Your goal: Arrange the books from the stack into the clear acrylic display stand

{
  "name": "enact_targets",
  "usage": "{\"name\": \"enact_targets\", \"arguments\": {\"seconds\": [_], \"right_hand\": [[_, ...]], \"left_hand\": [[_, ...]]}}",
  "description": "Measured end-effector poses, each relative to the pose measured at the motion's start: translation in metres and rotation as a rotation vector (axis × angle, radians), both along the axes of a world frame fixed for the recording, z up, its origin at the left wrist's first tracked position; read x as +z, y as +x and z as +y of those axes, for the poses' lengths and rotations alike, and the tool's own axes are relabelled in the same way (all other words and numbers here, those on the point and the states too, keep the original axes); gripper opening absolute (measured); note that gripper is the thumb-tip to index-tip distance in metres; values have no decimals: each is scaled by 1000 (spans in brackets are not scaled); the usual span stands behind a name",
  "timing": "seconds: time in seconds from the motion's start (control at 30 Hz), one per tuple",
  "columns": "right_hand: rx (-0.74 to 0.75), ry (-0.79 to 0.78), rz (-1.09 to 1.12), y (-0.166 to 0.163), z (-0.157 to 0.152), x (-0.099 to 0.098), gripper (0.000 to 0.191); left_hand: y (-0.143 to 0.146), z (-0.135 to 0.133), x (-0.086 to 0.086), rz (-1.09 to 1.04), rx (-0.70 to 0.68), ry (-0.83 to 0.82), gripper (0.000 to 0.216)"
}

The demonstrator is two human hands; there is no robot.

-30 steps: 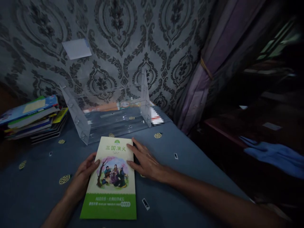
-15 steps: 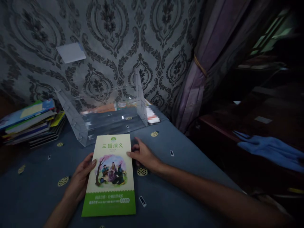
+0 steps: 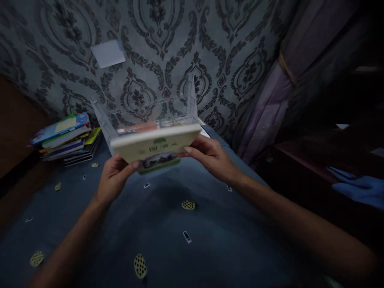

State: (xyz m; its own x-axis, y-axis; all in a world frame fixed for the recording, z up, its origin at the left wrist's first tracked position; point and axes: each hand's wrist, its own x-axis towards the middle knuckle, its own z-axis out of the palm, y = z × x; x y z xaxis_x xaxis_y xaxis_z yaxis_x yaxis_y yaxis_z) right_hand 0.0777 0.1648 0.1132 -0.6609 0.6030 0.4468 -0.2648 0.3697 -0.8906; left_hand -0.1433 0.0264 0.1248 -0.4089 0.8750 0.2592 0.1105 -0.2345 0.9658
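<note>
Between my two hands a pale book [image 3: 162, 142] with a picture and a green band is held up, tilted so its top edge points at me; motion blurs its cover. My left hand [image 3: 115, 176] grips its left side, thumb on the cover. On the right side my right hand [image 3: 210, 156] pinches it the same way. Just behind the book stands a clear plastic rack [image 3: 192, 96], its lower front partly hidden by the book. Orange and white printed items [image 3: 141, 127] show through the rack.
To the left lies a stack of books and magazines [image 3: 69, 136]. A patterned blue cloth [image 3: 168, 240] covers the surface. A white card [image 3: 108, 54] is on the wallpapered wall. A tied purple curtain [image 3: 270, 108] hangs at right, with a blue cloth item [image 3: 360, 188] beyond.
The book has been lifted off the cloth and tipped from nearly upright facing me to steeply foreshortened, nearer the rack. Both hands moved up with it. The view shifted left.
</note>
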Motion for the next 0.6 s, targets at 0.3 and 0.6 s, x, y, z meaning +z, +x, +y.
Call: {"name": "enact_targets", "arguments": {"seconds": [0.3, 0.6], "right_hand": [[132, 641, -196, 33, -27, -99, 32], [212, 790, -414, 37, -42, -97, 41]], "left_hand": [[-7, -30, -56, 802, -545, -187, 38], [-24, -39, -73, 1076, -577, -306, 50]]}}
